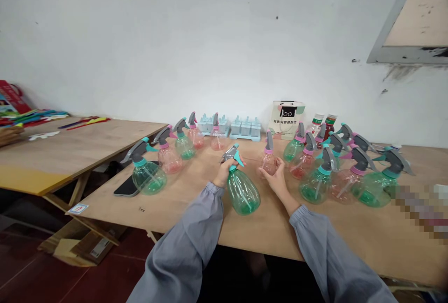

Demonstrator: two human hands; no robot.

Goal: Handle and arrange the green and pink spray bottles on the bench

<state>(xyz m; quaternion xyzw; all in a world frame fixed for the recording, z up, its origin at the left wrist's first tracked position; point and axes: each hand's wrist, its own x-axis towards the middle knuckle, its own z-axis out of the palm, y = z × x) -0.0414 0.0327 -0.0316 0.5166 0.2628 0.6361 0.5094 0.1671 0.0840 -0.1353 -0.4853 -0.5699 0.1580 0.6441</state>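
Observation:
My left hand point(225, 171) is closed round the neck of a green spray bottle point(244, 193) with a grey and teal trigger head. That bottle tilts, its base toward the right and front. Further right, my right hand point(276, 177) has its fingers round the body of a pink spray bottle point(269, 159), which stands upright with a grey and pink head. Beside my right hand stands a group of several green and pink spray bottles, among them a green spray bottle point(316, 185). On the left, more spray bottles stand in a slanting row, a green spray bottle point(150, 178) nearest.
A black phone point(126, 187) lies by the left row. Along the wall stand pale blue popsicle moulds point(245, 128), a printed paper bag point(286, 119) and sauce bottles point(329, 126). A second table point(87, 142) at left holds colourful strips; another person's hand point(10, 135) shows there.

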